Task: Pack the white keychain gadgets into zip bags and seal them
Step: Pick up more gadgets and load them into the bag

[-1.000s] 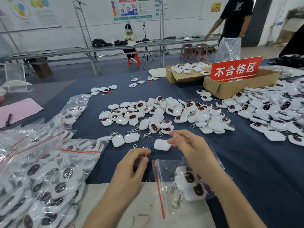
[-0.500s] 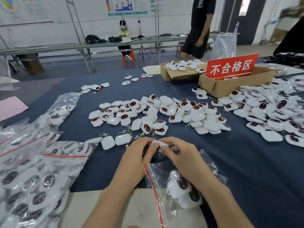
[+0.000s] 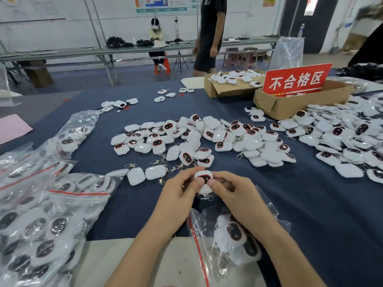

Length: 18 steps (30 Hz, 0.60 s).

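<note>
Over the worktop's (image 3: pixel 310 214) near edge, the left hand (image 3: pixel 180 190) and right hand (image 3: pixel 233 189) together pinch one gadget (image 3: pixel 204 178) above a part-filled, unsealed zip bag (image 3: pixel 207 255). Filled bags (image 3: pixel 41 224) lie at left. Many loose gadgets (image 3: pixel 207 139) await packing, so the job appears far from done.

Blue table (image 3: pixel 310 214) with gadgets (image 3: pixel 219 135), filled zip bags (image 3: pixel 41 224), cardboard boxes (image 3: pixel 300 104)

Red sign (image 3: pixel 296 80) in cardboard box (image 3: pixel 300 104); perhaps pink paper (image 3: pixel 12 127).
</note>
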Available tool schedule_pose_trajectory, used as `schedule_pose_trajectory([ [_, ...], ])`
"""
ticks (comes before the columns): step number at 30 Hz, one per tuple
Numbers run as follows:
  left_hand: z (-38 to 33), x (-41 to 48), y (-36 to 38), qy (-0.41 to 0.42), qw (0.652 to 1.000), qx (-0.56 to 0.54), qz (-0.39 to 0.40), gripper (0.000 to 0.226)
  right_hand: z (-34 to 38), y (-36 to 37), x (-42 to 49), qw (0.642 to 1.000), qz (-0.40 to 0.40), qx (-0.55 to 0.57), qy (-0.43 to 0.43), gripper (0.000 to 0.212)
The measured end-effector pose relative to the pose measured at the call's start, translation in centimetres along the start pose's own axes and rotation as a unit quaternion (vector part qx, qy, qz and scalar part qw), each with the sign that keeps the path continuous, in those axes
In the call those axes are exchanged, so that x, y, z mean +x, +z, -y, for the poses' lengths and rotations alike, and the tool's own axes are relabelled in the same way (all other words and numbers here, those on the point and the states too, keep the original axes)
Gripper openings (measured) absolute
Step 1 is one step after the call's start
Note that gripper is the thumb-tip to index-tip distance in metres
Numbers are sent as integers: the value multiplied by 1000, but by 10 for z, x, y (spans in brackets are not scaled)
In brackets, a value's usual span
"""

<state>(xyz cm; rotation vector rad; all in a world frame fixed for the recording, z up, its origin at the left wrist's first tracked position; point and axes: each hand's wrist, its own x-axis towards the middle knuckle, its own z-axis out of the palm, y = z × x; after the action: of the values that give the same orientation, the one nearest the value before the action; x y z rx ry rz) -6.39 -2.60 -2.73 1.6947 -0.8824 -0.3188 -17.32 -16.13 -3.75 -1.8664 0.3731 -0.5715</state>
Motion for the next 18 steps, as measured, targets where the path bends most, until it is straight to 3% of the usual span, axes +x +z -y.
schedule_pose_trajectory([
  [18,-2,-2,-3,-28,998,-48,30,21,0,-1,-2,1000,3,4,19,15],
])
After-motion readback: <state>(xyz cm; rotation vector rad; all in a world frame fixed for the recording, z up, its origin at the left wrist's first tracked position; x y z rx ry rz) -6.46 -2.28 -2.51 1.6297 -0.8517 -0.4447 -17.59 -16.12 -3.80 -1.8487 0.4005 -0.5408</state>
